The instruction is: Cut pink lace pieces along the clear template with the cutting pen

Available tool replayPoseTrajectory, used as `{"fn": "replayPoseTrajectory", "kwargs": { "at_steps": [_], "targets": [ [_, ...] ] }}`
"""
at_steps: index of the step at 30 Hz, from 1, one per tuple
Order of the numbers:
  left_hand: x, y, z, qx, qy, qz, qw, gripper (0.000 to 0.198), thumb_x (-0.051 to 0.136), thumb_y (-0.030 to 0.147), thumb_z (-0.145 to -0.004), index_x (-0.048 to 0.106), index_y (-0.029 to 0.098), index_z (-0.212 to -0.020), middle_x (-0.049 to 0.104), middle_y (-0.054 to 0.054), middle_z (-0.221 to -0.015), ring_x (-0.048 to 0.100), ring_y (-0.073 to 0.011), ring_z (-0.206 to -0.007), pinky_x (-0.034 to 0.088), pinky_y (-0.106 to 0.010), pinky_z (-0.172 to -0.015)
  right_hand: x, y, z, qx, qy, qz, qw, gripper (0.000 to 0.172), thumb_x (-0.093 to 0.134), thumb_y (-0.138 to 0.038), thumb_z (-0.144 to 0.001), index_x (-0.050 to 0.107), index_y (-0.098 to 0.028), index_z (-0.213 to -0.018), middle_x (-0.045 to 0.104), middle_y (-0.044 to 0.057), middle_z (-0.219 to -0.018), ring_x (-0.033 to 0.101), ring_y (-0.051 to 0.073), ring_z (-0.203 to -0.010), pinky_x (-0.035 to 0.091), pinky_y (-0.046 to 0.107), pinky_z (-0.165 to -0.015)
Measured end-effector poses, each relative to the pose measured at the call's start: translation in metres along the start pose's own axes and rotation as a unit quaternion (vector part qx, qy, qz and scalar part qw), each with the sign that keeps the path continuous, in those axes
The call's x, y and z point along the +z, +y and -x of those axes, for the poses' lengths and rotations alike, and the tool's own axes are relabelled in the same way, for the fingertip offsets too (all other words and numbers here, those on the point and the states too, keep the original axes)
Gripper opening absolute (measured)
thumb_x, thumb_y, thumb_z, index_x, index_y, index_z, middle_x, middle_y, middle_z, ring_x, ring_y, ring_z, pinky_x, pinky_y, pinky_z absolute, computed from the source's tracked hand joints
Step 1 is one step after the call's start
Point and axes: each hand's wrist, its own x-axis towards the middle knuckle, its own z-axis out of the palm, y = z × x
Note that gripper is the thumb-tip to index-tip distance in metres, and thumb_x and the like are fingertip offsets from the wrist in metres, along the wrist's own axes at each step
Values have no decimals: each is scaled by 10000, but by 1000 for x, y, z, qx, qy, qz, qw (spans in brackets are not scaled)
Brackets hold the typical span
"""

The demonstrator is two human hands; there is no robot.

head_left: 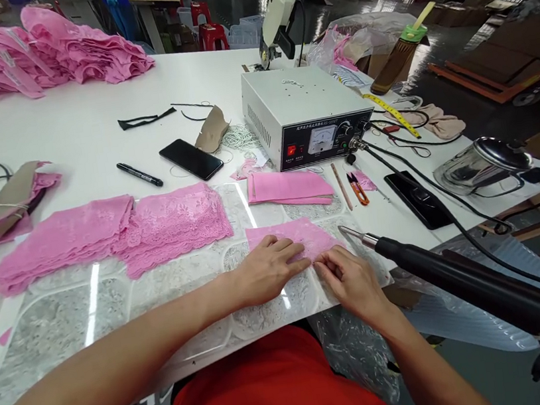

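My left hand (269, 266) lies on a pink lace fabric piece (312, 233) at the table's front edge, its fingers stretched out and pressing it flat. At the piece's near edge, the thumb and fingers of my right hand (354, 281) are pinched together on the fabric. Just right of that hand, a black-handled pen-like tool (440, 266) with a metal tip points in toward the lace. Behind the piece lies a folded stack of plain pink fabric strips (288, 188). Two stacks of pink lace pieces, one left (69, 241) and one nearer (177, 222), overlap to the left.
A grey control box (305, 97) with a dial stands behind, cabled to the tool. Orange thread snips (357, 189), a phone (191, 158), a marker (139, 174), a second black device (417, 198) and a glass kettle (471, 167) lie around. Pink garments (28, 52) are heaped far left.
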Motion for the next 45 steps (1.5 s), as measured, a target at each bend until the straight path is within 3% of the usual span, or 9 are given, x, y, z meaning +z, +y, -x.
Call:
{"fn": "replayPoseTrajectory", "kwargs": {
  "at_steps": [7,13,19,29,32,34,38,41,45],
  "targets": [
    [-2,2,-1,-2,-6,-6,1000,290,489,166,-963,600,208,-1227,599,-98,-1286,550,-233,-1033,354,-376,-857,-1,1,3,-2,24,-40,999,162,534,-197,-919,540,-197,-757,500,-21,-678,459,101,-588,353,233,-544],
    [-1,3,-1,-10,-14,-10,1000,274,476,170,-971,602,208,-1210,591,-95,-1305,544,-232,-1046,350,-380,-871,2,-4,0,9,28,-14,999,189,569,-274,-919,550,-189,-752,511,-24,-664,467,95,-576,352,231,-552],
    [1,2,-1,-12,-9,-4,1000,298,486,171,-963,595,209,-1238,593,-103,-1301,547,-233,-1052,362,-377,-873,6,-4,0,9,40,20,999,191,552,-206,-891,518,-191,-703,497,-27,-636,445,99,-568,316,244,-552],
    [-1,5,-3,-16,-18,2,1000,281,513,178,-959,618,213,-1217,610,-94,-1289,561,-243,-1048,372,-387,-862,6,-1,2,-13,56,-39,998,173,542,-179,-895,537,-192,-722,482,-36,-640,431,80,-539,352,207,-505],
    [-2,4,-4,-18,-17,18,1000,277,525,166,-948,637,212,-1197,619,-101,-1287,579,-247,-1051,401,-385,-859,-5,-3,5,-9,67,-66,996,167,537,-173,-893,531,-193,-728,482,-34,-640,438,83,-544,360,207,-503],
    [-6,0,-3,-22,1,49,999,292,518,154,-949,638,217,-1207,611,-105,-1313,582,-245,-1103,427,-373,-875,-20,-4,11,-15,25,-98,995,220,531,-186,-903,498,-196,-686,462,-37,-618,441,84,-543,362,210,-507],
    [-23,-16,13,-65,93,126,986,293,457,123,-967,663,175,-1169,621,-125,-1294,593,-227,-1142,474,-357,-929,-48,-5,18,-16,-114,-145,983,259,540,-213,-916,510,-195,-659,469,-35,-606,455,82,-534,354,206,-485],
    [-34,-23,35,-102,130,161,973,228,494,122,-952,707,145,-1029,670,-119,-1149,635,-200,-1027,505,-317,-897,-46,-11,11,-1,-99,-139,985,123,542,-192,-906,600,-202,-798,528,-20,-674,498,93,-576,392,205,-510],
    [-33,-17,63,-129,126,175,968,155,569,112,-915,719,151,-927,686,-89,-1025,651,-175,-924,508,-271,-831,-17,-30,-14,-50,-89,-156,983,122,537,-159,-893,611,-199,-805,547,-9,-692,512,98,-601,402,206,-538]
  ]
}}
